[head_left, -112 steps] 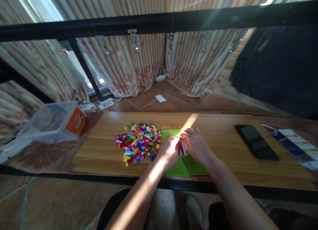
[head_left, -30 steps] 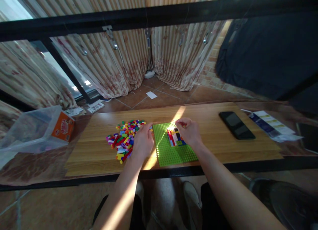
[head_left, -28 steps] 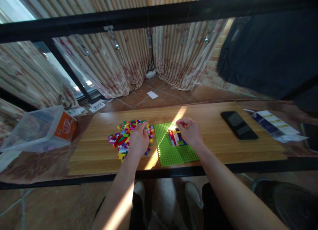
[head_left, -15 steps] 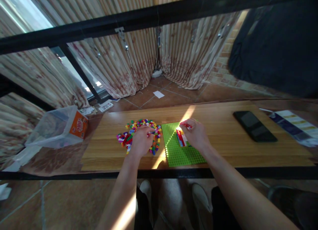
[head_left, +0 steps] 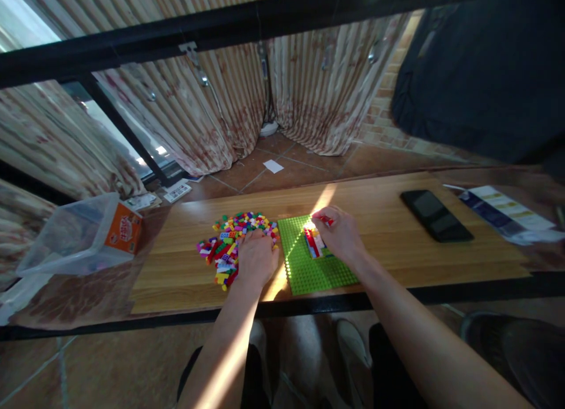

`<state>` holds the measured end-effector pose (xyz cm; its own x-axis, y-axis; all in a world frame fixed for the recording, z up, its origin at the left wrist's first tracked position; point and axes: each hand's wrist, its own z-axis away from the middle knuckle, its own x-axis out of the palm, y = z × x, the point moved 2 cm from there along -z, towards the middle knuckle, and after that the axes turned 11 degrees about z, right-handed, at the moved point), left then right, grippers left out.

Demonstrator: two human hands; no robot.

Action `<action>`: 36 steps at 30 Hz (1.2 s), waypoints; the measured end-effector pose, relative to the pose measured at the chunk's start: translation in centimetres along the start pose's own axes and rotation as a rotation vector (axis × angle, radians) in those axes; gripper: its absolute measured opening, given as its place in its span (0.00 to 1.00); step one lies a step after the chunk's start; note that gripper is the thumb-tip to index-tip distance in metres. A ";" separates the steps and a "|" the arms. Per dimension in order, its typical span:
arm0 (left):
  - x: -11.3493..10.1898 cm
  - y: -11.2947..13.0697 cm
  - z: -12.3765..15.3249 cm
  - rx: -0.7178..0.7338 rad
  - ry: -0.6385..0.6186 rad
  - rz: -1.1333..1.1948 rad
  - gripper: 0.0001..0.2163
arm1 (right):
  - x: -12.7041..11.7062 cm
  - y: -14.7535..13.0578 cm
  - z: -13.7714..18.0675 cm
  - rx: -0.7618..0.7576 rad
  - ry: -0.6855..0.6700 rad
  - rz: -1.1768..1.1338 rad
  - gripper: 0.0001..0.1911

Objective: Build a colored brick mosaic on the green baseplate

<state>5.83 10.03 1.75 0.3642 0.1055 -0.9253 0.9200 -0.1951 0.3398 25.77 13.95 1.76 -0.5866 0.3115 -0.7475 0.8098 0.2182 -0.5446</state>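
A green studded baseplate (head_left: 309,270) lies on the wooden board (head_left: 388,244) in front of me. A small block of red, white and blue bricks (head_left: 312,242) is built on its far part. My right hand (head_left: 342,237) rests beside that block, fingers pinched on a small red brick (head_left: 325,220). Left of the plate lies a heap of loose coloured bricks (head_left: 229,241). My left hand (head_left: 256,259) is down on the heap's right edge with fingers curled into the bricks; what they hold is hidden.
A black phone (head_left: 435,215) lies on the board's right part, with a printed leaflet (head_left: 505,212) beyond it. A clear plastic tub with an orange label (head_left: 83,232) sits at the left. A black rail (head_left: 265,26) crosses overhead; curtains hang behind.
My left hand left the build on the baseplate and moved left onto the heap of loose bricks. My right hand stayed at the build, pinching a red brick.
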 end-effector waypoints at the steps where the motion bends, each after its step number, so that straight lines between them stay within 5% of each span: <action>1: 0.0 0.0 0.0 0.006 0.007 -0.001 0.08 | -0.1 0.1 0.0 0.008 0.005 -0.008 0.08; 12: -0.1 1.6 -1.0 -0.087 -0.002 0.422 0.03 | -1.7 1.0 -0.3 0.030 0.053 -0.074 0.07; 19: 1.6 2.6 -1.6 -0.066 0.030 0.785 0.02 | -2.2 1.2 -0.1 0.011 0.031 -0.095 0.08; 36: 2.8 4.3 -2.2 0.003 0.024 0.708 0.06 | -2.3 2.4 0.1 -0.030 -0.039 -0.078 0.07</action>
<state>11.16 11.66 1.02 0.8779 -0.0263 -0.4781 0.4604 -0.2279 0.8580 29.03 13.64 2.14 -0.6470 0.2564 -0.7181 0.7614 0.2676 -0.5905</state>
